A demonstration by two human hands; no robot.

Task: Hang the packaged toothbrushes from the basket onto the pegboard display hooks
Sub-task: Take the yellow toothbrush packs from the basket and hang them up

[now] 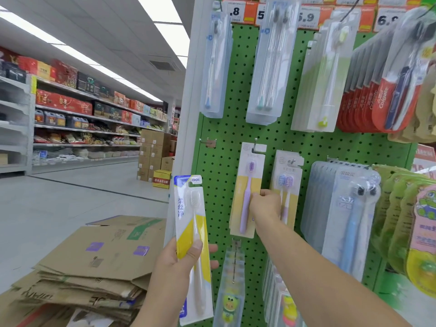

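Head view. The green pegboard [219, 161] fills the right half of the frame; its left edge meets a white upright post [188, 119]. Open board shows between the upper and middle rows of hanging packs, and down the left margin beside a bare hook [207, 141].

The left hand [182, 258] grasps a packaged toothbrush [192, 232] near the post, upright, with the thumb across the front of the pack and the fingers [212, 249] curled behind it. The pack has a blue, white and yellow card; "FROG" is readable at its top, and Chinese characters run down its left side.

The right hand [265, 204] reaches to the middle row. Its fingers pinch the right edge of a pack holding a purple toothbrush [246, 197], which hangs on a hook [256, 145]. Just right of it hangs a twin-brush pack [286, 185], partly behind the hand.

The upper row carries clear blister packs [266, 67] and red packs marked "Colgate" [383, 97]. Price tags [306, 16] along the top show partial figures such as ".8" and "6.9". Far right hang green cartoon-frog packs [422, 220].

Near left lies a stack of flattened cardboard boxes [94, 263]. Beyond it, a pale floor [59, 199] runs down an aisle to stocked shelves [82, 119] and stacked cartons [154, 156]. Ceiling light panels [70, 53] run overhead.
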